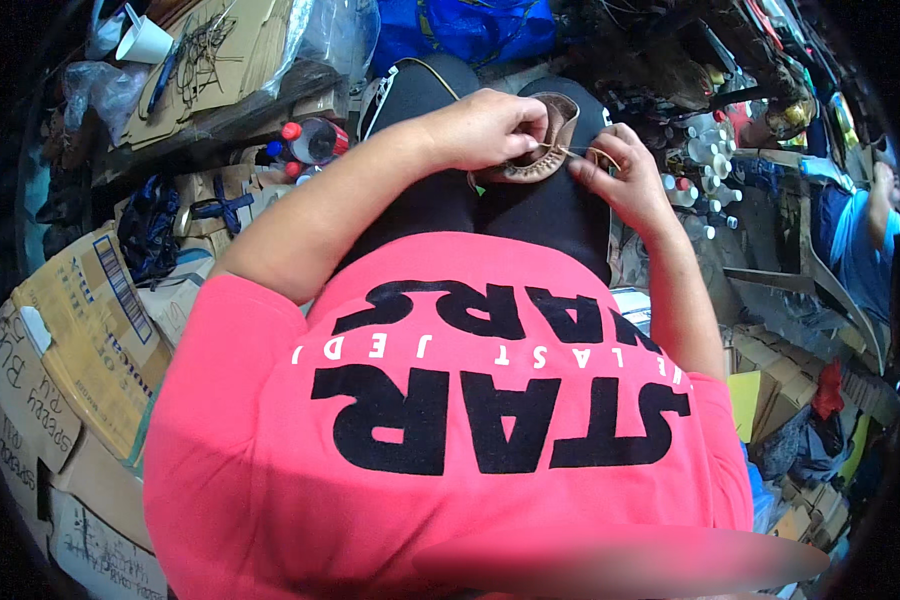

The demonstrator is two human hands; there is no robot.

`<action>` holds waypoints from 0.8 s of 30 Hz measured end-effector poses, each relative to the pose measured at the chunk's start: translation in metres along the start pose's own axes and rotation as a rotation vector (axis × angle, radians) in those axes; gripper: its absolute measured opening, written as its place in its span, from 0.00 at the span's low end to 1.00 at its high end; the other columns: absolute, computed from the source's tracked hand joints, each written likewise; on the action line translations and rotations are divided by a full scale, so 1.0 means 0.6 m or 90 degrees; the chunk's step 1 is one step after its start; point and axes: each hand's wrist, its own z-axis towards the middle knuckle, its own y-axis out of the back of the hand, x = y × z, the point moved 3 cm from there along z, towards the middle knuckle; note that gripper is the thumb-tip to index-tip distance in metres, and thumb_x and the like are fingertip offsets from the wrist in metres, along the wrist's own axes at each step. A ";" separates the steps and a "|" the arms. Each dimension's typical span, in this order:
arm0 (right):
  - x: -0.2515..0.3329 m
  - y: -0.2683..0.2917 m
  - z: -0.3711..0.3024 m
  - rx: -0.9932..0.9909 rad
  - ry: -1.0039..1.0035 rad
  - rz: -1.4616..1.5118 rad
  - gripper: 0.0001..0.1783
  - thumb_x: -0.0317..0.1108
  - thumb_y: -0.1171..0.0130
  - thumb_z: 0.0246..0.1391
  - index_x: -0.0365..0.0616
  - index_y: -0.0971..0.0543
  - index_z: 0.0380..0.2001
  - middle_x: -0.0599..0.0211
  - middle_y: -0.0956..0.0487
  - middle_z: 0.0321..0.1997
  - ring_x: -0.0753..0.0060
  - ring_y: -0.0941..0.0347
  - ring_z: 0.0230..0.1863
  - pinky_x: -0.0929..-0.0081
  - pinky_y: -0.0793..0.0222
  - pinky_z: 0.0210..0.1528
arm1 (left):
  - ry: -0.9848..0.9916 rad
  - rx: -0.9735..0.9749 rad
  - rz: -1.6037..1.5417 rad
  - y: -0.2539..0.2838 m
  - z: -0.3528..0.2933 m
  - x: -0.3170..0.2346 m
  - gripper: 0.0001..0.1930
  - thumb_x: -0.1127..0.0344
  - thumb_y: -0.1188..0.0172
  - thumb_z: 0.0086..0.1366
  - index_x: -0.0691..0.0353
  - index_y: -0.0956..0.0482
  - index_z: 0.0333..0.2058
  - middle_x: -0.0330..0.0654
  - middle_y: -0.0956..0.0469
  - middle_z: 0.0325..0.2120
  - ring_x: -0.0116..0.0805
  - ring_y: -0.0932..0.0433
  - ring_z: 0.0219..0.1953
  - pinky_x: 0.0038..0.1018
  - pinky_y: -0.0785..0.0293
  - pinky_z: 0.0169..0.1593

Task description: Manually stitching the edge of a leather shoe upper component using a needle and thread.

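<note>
Hands on lap: left hand [485, 128] clamped on small tan leather shoe upper [542, 150], right hand [618, 172] pinching thin thread [582, 152] beside it, fingers together.

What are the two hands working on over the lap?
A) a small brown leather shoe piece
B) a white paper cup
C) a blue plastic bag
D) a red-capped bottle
A: the left hand grips a small brown leather shoe piece on the lap, while the right hand pinches a thread at its edge.
</note>
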 end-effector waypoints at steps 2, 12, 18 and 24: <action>-0.051 -0.005 0.002 -0.153 -0.054 0.016 0.11 0.33 0.38 0.45 0.37 0.26 0.22 0.61 0.29 0.31 0.63 0.29 0.31 0.72 0.34 0.36 | 0.012 0.075 0.001 0.025 -0.006 -0.009 0.08 0.66 0.44 0.58 0.63 0.30 0.34 0.47 0.26 0.24 0.38 0.24 0.30 0.31 0.29 0.37; -0.065 -0.019 0.008 -0.145 -0.197 1.363 0.24 0.50 0.59 0.63 0.46 0.32 0.20 0.71 0.34 0.19 0.72 0.36 0.26 0.66 0.37 0.43 | 0.025 -0.160 -1.046 0.084 -0.014 0.050 0.22 0.49 0.57 0.68 0.61 0.22 0.36 0.46 0.20 0.32 0.43 0.21 0.40 0.38 0.29 0.48; -0.079 -0.009 -0.052 -0.046 -0.179 1.060 0.26 0.49 0.60 0.64 0.50 0.40 0.14 0.75 0.47 0.12 0.77 0.52 0.17 0.74 0.44 0.31 | 0.008 -0.050 -1.144 0.071 -0.037 0.144 0.19 0.52 0.57 0.69 0.57 0.32 0.23 0.33 0.35 0.16 0.25 0.39 0.18 0.26 0.36 0.30; -0.141 0.033 -0.099 0.009 -0.328 0.532 0.13 0.40 0.49 0.60 0.41 0.25 0.39 0.62 0.25 0.41 0.67 0.29 0.46 0.67 0.36 0.52 | 0.293 -0.183 -0.225 0.182 -0.109 0.146 0.15 0.56 0.53 0.69 0.61 0.23 0.34 0.35 0.25 0.27 0.23 0.27 0.29 0.21 0.30 0.38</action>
